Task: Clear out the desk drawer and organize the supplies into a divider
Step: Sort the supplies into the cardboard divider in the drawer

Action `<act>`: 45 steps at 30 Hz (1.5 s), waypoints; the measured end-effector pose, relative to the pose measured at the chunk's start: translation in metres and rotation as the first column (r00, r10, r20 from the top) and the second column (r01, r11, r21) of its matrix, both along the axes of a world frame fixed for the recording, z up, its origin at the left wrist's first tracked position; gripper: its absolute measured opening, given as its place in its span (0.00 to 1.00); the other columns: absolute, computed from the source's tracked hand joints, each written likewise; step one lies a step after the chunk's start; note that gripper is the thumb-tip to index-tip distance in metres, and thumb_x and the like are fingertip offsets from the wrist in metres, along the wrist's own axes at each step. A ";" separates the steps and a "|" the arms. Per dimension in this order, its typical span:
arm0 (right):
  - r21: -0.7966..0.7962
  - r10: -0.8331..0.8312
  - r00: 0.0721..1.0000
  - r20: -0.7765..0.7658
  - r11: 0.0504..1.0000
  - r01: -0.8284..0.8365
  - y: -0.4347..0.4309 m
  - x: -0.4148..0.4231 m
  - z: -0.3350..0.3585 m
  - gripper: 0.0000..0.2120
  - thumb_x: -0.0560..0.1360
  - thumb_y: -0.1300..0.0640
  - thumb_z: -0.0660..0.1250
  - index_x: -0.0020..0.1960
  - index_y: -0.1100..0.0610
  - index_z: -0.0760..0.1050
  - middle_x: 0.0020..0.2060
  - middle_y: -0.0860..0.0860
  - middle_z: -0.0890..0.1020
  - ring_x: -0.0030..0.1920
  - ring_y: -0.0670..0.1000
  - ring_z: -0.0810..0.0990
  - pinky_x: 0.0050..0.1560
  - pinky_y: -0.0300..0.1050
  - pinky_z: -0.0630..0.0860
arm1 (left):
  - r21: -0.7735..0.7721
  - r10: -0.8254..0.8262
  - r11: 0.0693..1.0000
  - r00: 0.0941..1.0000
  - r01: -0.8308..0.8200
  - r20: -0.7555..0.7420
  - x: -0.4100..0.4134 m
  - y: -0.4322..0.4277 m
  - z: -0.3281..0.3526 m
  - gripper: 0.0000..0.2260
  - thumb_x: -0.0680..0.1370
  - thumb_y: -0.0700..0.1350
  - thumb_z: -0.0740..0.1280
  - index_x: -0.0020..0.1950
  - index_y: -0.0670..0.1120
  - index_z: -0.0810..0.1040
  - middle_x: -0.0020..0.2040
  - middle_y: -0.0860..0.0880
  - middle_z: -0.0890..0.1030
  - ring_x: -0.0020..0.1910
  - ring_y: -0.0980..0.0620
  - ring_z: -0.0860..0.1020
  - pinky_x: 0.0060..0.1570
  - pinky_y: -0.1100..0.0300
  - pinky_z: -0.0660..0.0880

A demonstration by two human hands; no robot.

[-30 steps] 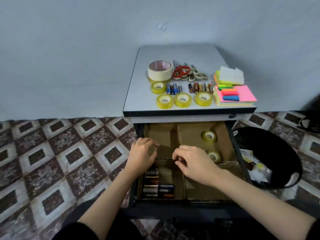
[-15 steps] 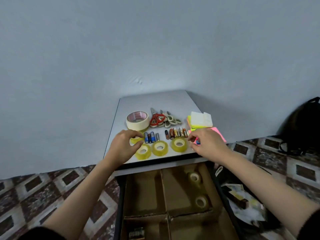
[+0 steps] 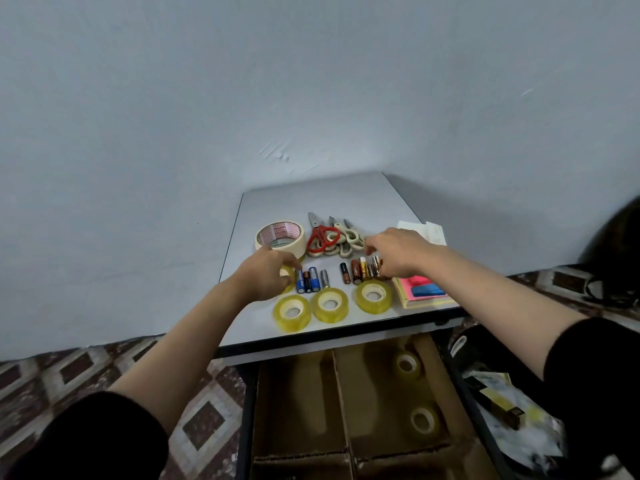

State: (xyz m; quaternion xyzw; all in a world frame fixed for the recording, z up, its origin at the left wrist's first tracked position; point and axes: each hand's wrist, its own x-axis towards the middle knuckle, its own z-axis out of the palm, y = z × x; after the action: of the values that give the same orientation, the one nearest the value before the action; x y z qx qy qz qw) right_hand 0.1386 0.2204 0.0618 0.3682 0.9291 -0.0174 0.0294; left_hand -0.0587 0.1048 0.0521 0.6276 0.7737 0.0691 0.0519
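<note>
The left hand (image 3: 265,277) is hovering low over the tabletop (image 3: 311,199), its fingers curling round a small roll (image 3: 287,276) just in front of the masking tape (image 3: 280,235). Blue batteries (image 3: 308,280) are lying beside it, with scissors (image 3: 323,237) behind and three rolls (image 3: 329,304) nearer the front edge. The right hand (image 3: 401,252) is covering part of the brown batteries (image 3: 356,270); I cannot tell whether its fingers are pinching one. Notes (image 3: 426,291) are sitting further right. Below, the divider (image 3: 334,382) is holding two rolls (image 3: 408,363) in its right compartment, beside the bin (image 3: 485,336).
</note>
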 end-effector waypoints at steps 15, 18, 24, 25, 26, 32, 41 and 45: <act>-0.036 0.007 0.998 0.060 0.999 -0.005 0.009 -0.007 -0.015 0.20 0.73 0.64 0.61 0.64 0.54 0.69 0.57 0.55 0.76 0.59 0.55 0.73 0.58 0.53 0.66 | -0.031 -0.028 0.999 0.999 0.028 -0.025 0.005 0.015 -0.010 0.18 0.73 0.46 0.71 0.62 0.47 0.75 0.58 0.47 0.78 0.56 0.50 0.72 0.51 0.58 0.71; -0.046 0.005 0.999 0.048 0.999 -0.003 0.010 -0.007 -0.015 0.21 0.73 0.64 0.62 0.65 0.53 0.68 0.58 0.54 0.76 0.59 0.55 0.73 0.59 0.53 0.66 | -0.036 -0.033 0.999 0.999 0.032 -0.026 0.004 0.016 -0.011 0.20 0.73 0.46 0.71 0.64 0.47 0.74 0.59 0.48 0.77 0.58 0.50 0.71 0.52 0.58 0.70; -0.035 0.031 0.999 0.033 0.999 -0.030 0.005 -0.005 -0.012 0.26 0.73 0.66 0.61 0.69 0.53 0.63 0.58 0.55 0.76 0.58 0.55 0.73 0.56 0.49 0.67 | -0.041 -0.040 0.998 0.999 0.039 -0.032 0.002 0.019 -0.015 0.21 0.74 0.44 0.70 0.66 0.48 0.73 0.62 0.47 0.76 0.61 0.48 0.68 0.57 0.56 0.70; -0.032 0.035 0.999 0.027 0.999 -0.034 0.005 -0.005 -0.012 0.27 0.73 0.66 0.61 0.69 0.53 0.62 0.58 0.55 0.76 0.59 0.55 0.73 0.57 0.50 0.67 | -0.043 -0.040 0.998 0.999 0.039 -0.033 0.002 0.019 -0.016 0.21 0.74 0.44 0.70 0.66 0.49 0.72 0.62 0.47 0.75 0.62 0.47 0.67 0.58 0.55 0.69; -0.028 0.036 0.999 0.017 0.999 -0.035 0.005 -0.004 -0.011 0.27 0.72 0.66 0.62 0.69 0.52 0.63 0.57 0.54 0.76 0.59 0.55 0.73 0.59 0.50 0.66 | -0.044 -0.039 0.998 0.999 0.037 -0.033 0.001 0.020 -0.017 0.21 0.74 0.43 0.69 0.67 0.49 0.71 0.63 0.46 0.74 0.63 0.46 0.66 0.58 0.54 0.68; 0.051 0.038 0.997 -0.071 0.998 -0.034 0.006 -0.001 0.001 0.25 0.72 0.65 0.63 0.68 0.54 0.65 0.58 0.54 0.78 0.61 0.56 0.73 0.71 0.53 0.56 | 0.052 -0.025 0.998 1.000 0.024 0.014 -0.002 0.014 -0.016 0.21 0.75 0.44 0.69 0.67 0.49 0.71 0.66 0.47 0.73 0.66 0.45 0.63 0.62 0.54 0.63; -0.144 0.009 0.805 -0.593 0.983 -0.117 -0.046 0.010 0.033 0.14 0.70 0.62 0.72 0.55 0.55 0.78 0.57 0.54 0.77 0.55 0.51 0.75 0.57 0.45 0.71 | 0.329 -0.105 0.933 0.760 -0.149 0.642 0.032 -0.045 0.023 0.12 0.76 0.34 0.66 0.56 0.48 0.77 0.53 0.48 0.79 0.45 0.56 0.79 0.46 0.66 0.75; -0.379 -0.138 0.692 -0.709 0.902 -0.209 -0.093 0.022 0.019 0.12 0.67 0.67 0.74 0.46 0.55 0.80 0.52 0.54 0.80 0.52 0.54 0.79 0.58 0.51 0.75 | 0.166 -0.117 0.957 0.204 -0.240 0.972 0.055 -0.109 0.017 0.13 0.71 0.33 0.65 0.55 0.41 0.78 0.49 0.48 0.83 0.47 0.57 0.82 0.44 0.69 0.77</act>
State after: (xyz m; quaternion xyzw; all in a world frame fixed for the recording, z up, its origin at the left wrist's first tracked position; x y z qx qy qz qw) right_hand 0.1602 0.1273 0.0811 0.2970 0.8445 -0.3647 -0.2564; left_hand -0.0036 -0.0041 0.0692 0.4115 0.5730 0.5596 0.4350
